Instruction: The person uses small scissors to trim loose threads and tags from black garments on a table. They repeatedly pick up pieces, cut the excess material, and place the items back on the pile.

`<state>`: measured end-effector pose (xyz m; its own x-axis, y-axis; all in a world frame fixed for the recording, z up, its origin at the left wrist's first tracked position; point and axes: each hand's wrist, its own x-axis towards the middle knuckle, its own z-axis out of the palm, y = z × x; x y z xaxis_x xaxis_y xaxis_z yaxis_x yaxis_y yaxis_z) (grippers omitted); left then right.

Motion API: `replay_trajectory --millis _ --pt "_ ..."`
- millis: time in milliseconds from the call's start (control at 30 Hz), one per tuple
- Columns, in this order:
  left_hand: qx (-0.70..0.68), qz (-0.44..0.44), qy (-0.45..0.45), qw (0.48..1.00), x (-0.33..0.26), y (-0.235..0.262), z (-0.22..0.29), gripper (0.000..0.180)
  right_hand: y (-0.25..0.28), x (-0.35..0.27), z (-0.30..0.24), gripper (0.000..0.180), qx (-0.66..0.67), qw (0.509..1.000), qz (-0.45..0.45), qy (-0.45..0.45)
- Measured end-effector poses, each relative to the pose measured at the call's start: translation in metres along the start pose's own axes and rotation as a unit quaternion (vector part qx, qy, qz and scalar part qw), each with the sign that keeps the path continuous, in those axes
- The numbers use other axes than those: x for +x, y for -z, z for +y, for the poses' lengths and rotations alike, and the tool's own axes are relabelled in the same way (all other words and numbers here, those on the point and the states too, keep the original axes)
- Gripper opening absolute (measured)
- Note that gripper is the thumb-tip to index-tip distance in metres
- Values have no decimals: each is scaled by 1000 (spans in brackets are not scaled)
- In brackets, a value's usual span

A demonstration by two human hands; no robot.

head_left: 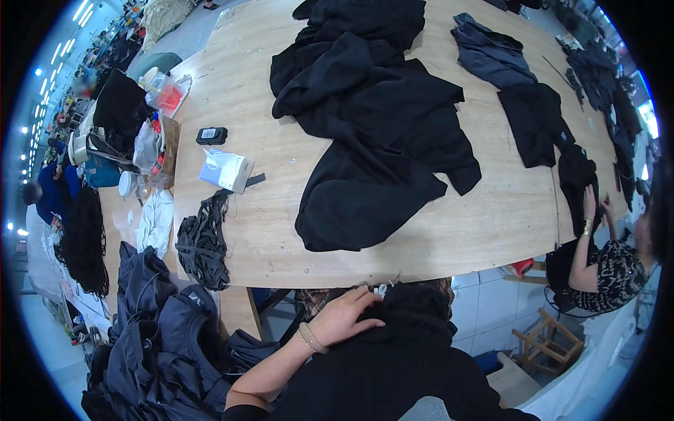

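My left hand (344, 317), with bracelets (311, 339) at the wrist, lies on black fabric (404, 316) in front of me at the table's near edge. Its thumb and fingers are spread apart, and nothing shows between them. A small white piece (380, 289) sits by the fingertips; I cannot make out what it is. My right hand is out of sight. Ahead, a loose pile of black garment pieces (379, 133) spreads across the wooden table (267, 263).
To the left are a small black device (212, 135), a white-and-blue box (226, 170), a bundle of dark straps (202, 242), a supply box (168, 151) and heaped dark garments (161, 337). A co-worker (604, 270) handles black cloth at right, near a wooden stool (547, 344).
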<state>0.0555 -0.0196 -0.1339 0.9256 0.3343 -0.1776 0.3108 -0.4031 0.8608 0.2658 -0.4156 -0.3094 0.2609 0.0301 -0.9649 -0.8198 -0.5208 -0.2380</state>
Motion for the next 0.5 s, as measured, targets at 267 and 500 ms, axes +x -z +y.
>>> replay_trajectory --millis 267,500 --pt "6 -40 22 999 -19 9 -8 20 7 -39 -30 20 28 999 -10 35" --pt "10 -67 56 996 -31 19 -18 15 7 -83 -77 24 -159 983 -12 96"
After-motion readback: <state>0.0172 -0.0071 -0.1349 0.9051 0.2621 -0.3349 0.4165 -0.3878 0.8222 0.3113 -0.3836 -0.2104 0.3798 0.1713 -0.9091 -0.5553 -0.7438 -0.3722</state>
